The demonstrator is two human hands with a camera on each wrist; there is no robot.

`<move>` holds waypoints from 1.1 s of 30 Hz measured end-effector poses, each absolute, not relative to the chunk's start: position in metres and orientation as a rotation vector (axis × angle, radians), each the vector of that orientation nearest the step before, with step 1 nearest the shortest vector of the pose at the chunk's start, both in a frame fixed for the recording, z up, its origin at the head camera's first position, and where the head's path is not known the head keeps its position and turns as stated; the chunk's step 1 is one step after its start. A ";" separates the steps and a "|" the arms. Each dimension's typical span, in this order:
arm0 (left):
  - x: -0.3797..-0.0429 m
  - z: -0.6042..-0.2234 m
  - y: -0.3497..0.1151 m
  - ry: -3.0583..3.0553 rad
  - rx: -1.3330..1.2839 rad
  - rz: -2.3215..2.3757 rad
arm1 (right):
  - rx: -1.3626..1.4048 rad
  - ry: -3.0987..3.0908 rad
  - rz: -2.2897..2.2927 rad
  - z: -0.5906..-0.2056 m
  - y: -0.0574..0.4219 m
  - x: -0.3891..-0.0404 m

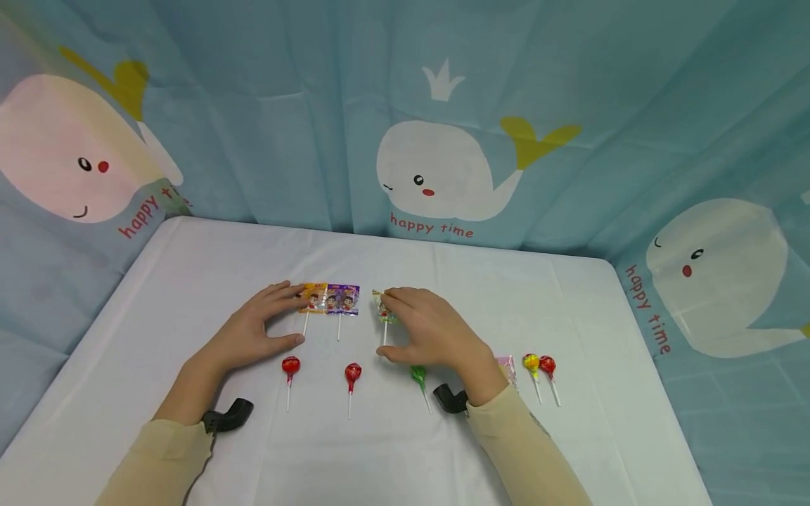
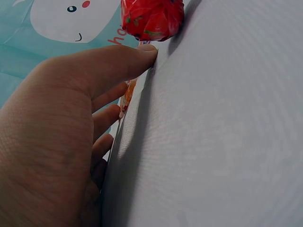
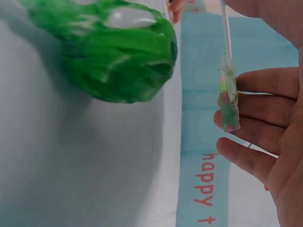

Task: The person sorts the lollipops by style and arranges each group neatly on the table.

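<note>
My right hand holds a lollipop in a flat green-and-clear wrapper, its white stick running toward the thumb. In the right wrist view the fingers lie along that green wrapper, which stands off from the table. Over on the left, my left hand rests its fingertips on a flat orange-wrapped lollipop, with the thumb near the stick. Edge to edge with the orange one lies a purple-wrapped lollipop. Only part of the orange wrapper shows past the fingers in the left wrist view.
Two red round lollipops and a green round one lie nearer on the white table. A pink wrapper shows partly behind the right wrist. Farther right are a yellow lollipop and another red one.
</note>
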State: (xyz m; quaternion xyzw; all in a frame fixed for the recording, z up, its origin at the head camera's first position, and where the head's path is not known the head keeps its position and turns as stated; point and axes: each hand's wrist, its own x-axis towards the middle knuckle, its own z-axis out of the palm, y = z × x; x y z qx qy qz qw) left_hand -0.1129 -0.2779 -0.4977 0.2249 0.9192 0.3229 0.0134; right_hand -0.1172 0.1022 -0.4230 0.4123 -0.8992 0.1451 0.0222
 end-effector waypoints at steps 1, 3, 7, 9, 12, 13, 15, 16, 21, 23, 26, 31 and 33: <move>-0.113 -0.498 -0.278 2.862 0.700 1.010 | 1.272 -2.797 0.445 -0.423 0.101 -0.119; -0.113 -0.497 -0.277 2.860 0.697 1.012 | 1.263 -2.819 0.441 -0.423 0.100 -0.122; -0.113 -0.497 -0.275 2.857 0.699 1.019 | 1.252 -2.851 0.421 -0.425 0.098 -0.128; -0.113 -0.497 -0.275 2.855 0.703 1.022 | 1.254 -2.861 0.420 -0.425 0.098 -0.131; -0.113 -0.497 -0.275 2.855 0.709 1.031 | 1.259 -2.880 0.424 -0.426 0.096 -0.135; -0.113 -0.497 -0.275 2.857 0.714 1.036 | 1.261 -2.885 0.431 -0.427 0.096 -0.137; -0.113 -0.497 -0.275 2.856 0.719 1.044 | 1.264 -2.893 0.451 -0.428 0.095 -0.139; -0.113 -0.497 -0.275 2.858 0.721 1.043 | 1.265 -2.897 0.456 -0.429 0.094 -0.141; -0.112 -0.498 -0.275 2.856 0.716 1.034 | 1.278 -2.915 0.512 -0.436 0.090 -0.147; -0.112 -0.498 -0.276 2.853 0.716 1.030 | 1.282 -2.934 0.536 -0.439 0.089 -0.148; -0.112 -0.498 -0.277 2.847 0.721 1.030 | 1.291 -2.965 0.554 -0.442 0.086 -0.149; -0.113 -0.498 -0.279 2.845 0.717 1.025 | 1.303 -2.981 0.581 -0.444 0.080 -0.151; -0.113 -0.498 -0.279 2.846 0.714 1.021 | 1.309 -2.976 0.585 -0.445 0.079 -0.151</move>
